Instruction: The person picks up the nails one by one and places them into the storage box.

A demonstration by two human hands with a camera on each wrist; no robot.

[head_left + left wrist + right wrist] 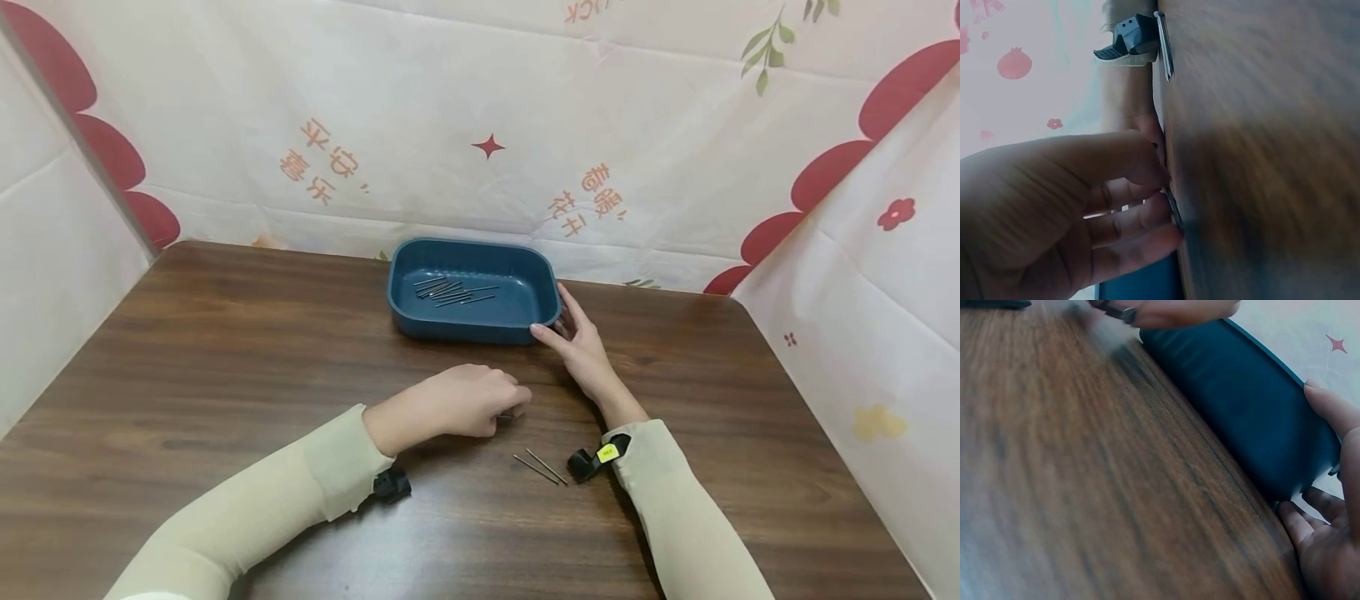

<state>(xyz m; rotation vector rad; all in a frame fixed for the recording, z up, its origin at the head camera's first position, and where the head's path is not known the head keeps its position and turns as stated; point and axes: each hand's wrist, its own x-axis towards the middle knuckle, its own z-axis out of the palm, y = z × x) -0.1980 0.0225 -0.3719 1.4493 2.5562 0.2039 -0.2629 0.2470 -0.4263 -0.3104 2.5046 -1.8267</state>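
My left hand (474, 400) is low over the table, pinching a thin metal rod (1174, 209) between thumb and fingertips; the hand covers most of it. At its right end, a blue plastic container (465, 332) is gripped by my right hand (585, 350), thumb on the rim and fingers round the outer wall. Inside the container lies a loose pile of thin metal rods (450, 292), nail-like, too small to tell exactly. Two more such rods (542, 468) lie side by side on the table, nearer me than the left hand.
The brown wooden table (225, 375) carries all of this. A printed white cloth (450, 100) hangs behind the container and along both sides. Each wrist wears a black strap-on camera (592, 461).
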